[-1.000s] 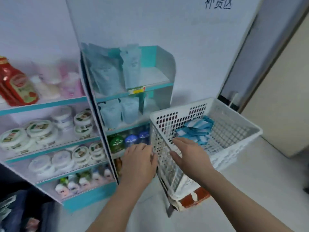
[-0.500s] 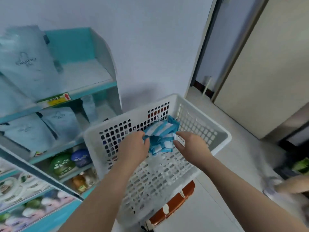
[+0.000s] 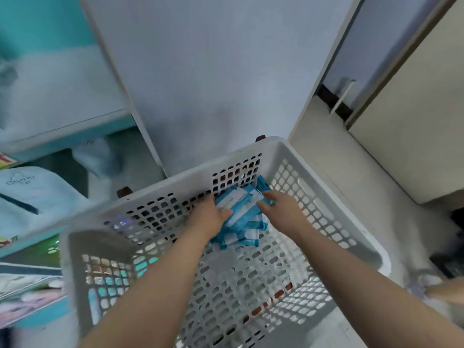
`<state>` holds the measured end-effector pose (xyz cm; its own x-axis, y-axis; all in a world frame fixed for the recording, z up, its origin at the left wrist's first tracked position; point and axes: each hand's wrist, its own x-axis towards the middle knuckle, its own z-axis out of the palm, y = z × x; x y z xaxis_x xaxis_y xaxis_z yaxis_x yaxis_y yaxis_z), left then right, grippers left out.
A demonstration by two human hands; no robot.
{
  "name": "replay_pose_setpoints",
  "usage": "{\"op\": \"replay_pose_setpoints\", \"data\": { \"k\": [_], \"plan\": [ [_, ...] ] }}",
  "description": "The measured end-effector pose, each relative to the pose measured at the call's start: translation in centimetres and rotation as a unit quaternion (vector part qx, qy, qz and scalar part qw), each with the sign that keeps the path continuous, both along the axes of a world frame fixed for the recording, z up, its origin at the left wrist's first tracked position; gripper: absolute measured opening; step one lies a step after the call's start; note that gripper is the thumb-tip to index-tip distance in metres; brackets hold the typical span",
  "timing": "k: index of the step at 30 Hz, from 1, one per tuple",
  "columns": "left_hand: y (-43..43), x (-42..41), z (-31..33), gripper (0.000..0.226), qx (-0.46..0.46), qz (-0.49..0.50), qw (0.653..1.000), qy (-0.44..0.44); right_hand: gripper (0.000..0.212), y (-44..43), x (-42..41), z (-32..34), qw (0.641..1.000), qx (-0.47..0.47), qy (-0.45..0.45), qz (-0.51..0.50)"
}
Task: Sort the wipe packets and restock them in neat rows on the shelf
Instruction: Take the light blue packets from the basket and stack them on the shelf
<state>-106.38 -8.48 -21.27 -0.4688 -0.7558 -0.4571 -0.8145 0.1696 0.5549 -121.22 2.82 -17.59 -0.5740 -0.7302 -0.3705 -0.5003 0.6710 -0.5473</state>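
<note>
Several blue and white wipe packets [image 3: 242, 217] lie heaped in the far corner of a white perforated basket [image 3: 326, 197]. My left hand [image 3: 209, 216] reaches into the basket and presses on the left side of the heap, thumb over a packet. My right hand [image 3: 278, 205] touches the heap's right side, fingers curled around a packet edge. Both forearms stretch across the basket's inside. The teal and white shelf [image 3: 75, 126] stands to the left, with pale blue pouches [image 3: 32, 194] on its middle level.
The basket sits on a reddish stool [image 3: 278, 295], seen through the holes. A white wall is behind it, and a doorway with a beige door [image 3: 414, 116] is at the right. A blurred hand of another person [image 3: 447, 292] shows at the right edge.
The view has swung right and down onto the basket. Both hands went from the basket's near rim into its far corner and now close around the heap of packets.
</note>
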Motion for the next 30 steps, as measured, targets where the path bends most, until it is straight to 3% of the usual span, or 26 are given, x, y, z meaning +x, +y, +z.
{"op": "replay_pose_setpoints", "data": {
  "k": [3, 7, 10, 14, 17, 20, 22, 24, 26, 30],
  "plan": [
    [0.1, -0.3, -0.8, 0.059, 0.010, 0.041, 0.999, -0.003, 0.052, -1.5, -1.4, -1.3, 0.999, 0.022, -0.024, 0.020],
    [0.6, 0.0, -0.7, 0.024, 0.085, 0.073, 0.991, 0.068, 0.045, -2.7, -2.6, -2.8, 0.998, 0.027, -0.049, 0.024],
    [1.3, 1.4, -0.3, 0.022, 0.102, 0.155, 0.975, 0.120, 0.018, -3.2, -3.6, -3.5, 0.992, 0.001, -0.123, -0.015],
    [3.1, 2.5, 0.3, 0.032, 0.172, 0.229, 0.941, 0.179, 0.008, -3.4, -4.5, -2.4, 0.958, -0.024, -0.280, -0.065],
    [3.7, 2.3, 0.8, 0.038, 0.204, 0.245, 0.925, 0.206, 0.009, -3.3, -4.0, -1.3, 0.899, -0.036, -0.428, -0.082],
    [3.8, 2.2, 1.0, 0.041, 0.205, 0.274, 0.912, 0.228, 0.009, -3.4, -3.5, -1.1, 0.879, -0.019, -0.473, -0.062],
    [4.0, 2.9, 1.0, 0.049, 0.188, 0.305, 0.905, 0.231, 0.013, -3.5, -3.6, -1.8, 0.921, -0.027, -0.387, -0.017],
    [4.4, 4.3, 0.4, 0.045, 0.167, 0.341, 0.897, 0.224, 0.022, -3.9, -4.3, -2.9, 0.979, -0.044, -0.184, 0.081],
    [4.9, 5.7, -0.2, 0.031, 0.162, 0.388, 0.881, 0.217, 0.037, -4.4, -4.6, -4.0, 0.978, -0.047, -0.073, 0.188],
    [5.7, 7.4, -0.8, 0.022, 0.145, 0.441, 0.861, 0.207, 0.058, -5.7, -4.1, -6.4, 0.943, -0.015, -0.010, 0.331]
  ]
}}
